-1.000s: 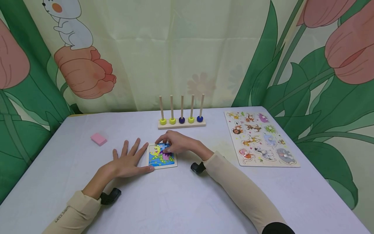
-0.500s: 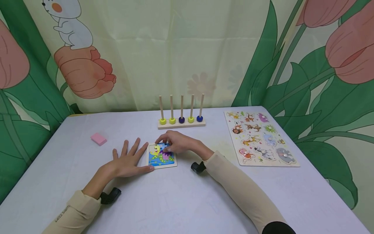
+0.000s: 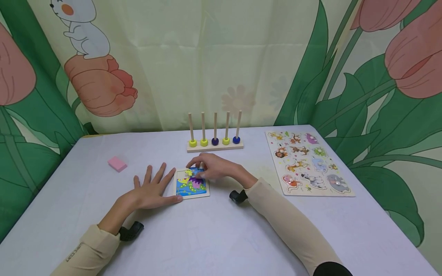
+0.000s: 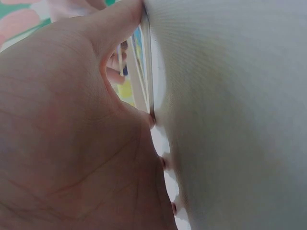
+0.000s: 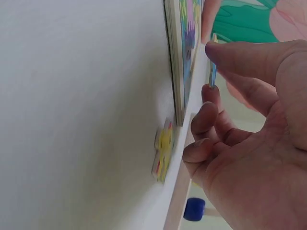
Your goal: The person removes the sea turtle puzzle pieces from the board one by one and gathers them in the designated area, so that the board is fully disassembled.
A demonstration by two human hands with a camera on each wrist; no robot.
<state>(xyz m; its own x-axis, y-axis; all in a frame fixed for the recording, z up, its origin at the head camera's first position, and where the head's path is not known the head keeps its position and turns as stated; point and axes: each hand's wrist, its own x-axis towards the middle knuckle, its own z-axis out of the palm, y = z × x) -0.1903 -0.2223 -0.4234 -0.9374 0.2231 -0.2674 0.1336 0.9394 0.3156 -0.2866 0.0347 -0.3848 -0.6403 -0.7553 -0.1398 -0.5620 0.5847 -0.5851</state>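
Observation:
On the table lies a small jigsaw puzzle (image 3: 191,188) in a pale wooden frame, with a blue, yellow and purple picture. My left hand (image 3: 147,193) is spread flat at its left side, thumb on the near left corner and index fingertip by the far left corner. My right hand (image 3: 215,167) is over the puzzle's far right part. In the right wrist view its thumb and fingers pinch a thin puzzle piece (image 5: 213,72) with a blue side, seen edge-on. A loose yellow puzzle piece (image 5: 164,151) lies on the table beside the frame; the right hand hides it in the head view.
Behind the puzzle stands a wooden peg rack (image 3: 215,147) with yellow and dark blue beads. An animal puzzle board (image 3: 309,165) lies at the right. A pink block (image 3: 117,164) rests at the left. A printed curtain (image 3: 207,69) hangs behind the table.
My right hand has shifted slightly to the right, showing more of the puzzle's upper part. My left hand stays in place.

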